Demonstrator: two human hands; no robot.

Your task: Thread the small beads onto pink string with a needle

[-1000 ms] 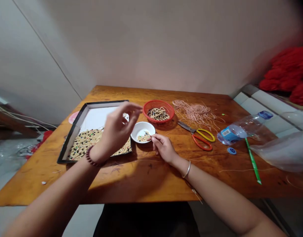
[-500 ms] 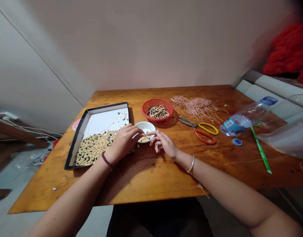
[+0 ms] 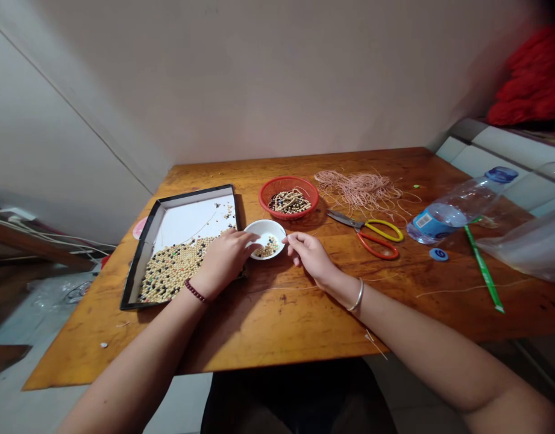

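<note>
A small white bowl (image 3: 264, 226) with a few beads stands in the middle of the wooden table (image 3: 277, 325). My left hand (image 3: 226, 256) rests by the bowl's left rim, its fingertips pinched together over the bowl. My right hand (image 3: 310, 254) sits just right of the bowl, fingers pinched on a thin needle or thread end that points at the beads. A thin thread (image 3: 277, 287) runs across the table under my right wrist. A black-rimmed tray (image 3: 146, 241) full of cream and dark beads lies under my left wrist.
A red basket (image 3: 287, 185) holds strung beads behind the bowl. Pink cord (image 3: 358, 188), scissors (image 3: 376, 236) with yellow and orange handles, a plastic bottle (image 3: 453, 208), a blue cap (image 3: 438, 254) and a green stick (image 3: 482, 271) lie to the right. A clear bag (image 3: 525, 247) sits at the right edge.
My left hand came down from above the tray to the bowl's rim. My right hand shifted a little to the right of the bowl. The camera view tilted slightly.
</note>
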